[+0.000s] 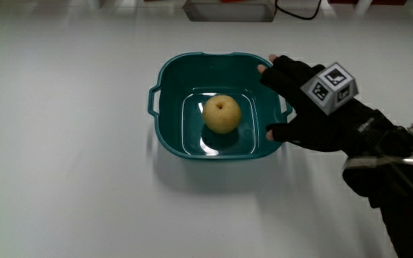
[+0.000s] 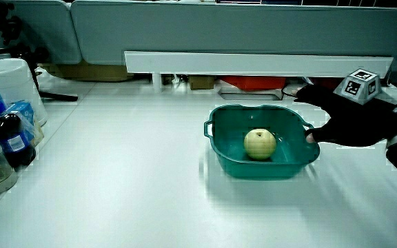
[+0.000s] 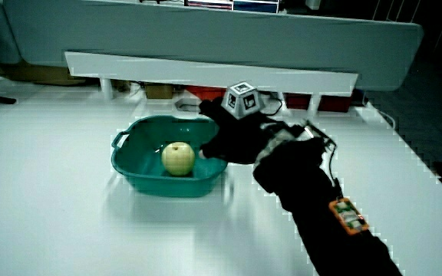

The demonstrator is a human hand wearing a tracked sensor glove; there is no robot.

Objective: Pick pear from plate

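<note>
1. Pear (image 1: 221,114) is sitting in the middle of the teal plate (image 1: 167,79), untouched, on the white surface (image 1: 63,143).
2. Hands (image 1: 296,100) are hovering at the plate's rim, fingers spread wide, holding nothing.
3. Reach step's looking underway; next they're needing to dip in and close around the pear.

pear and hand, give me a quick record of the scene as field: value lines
pear: yellow pear, lying in the middle of the dish, not touched
dish: teal square dish with small handles, on the white table
hand: gloved hand at the dish's rim, beside the pear
fingers: spread, holding nothing; fingertips over the rim
marker: patterned cube on the back of the hand
side check: in a side view the pear sits apart from the hand
task state: pear not yet picked
</note>
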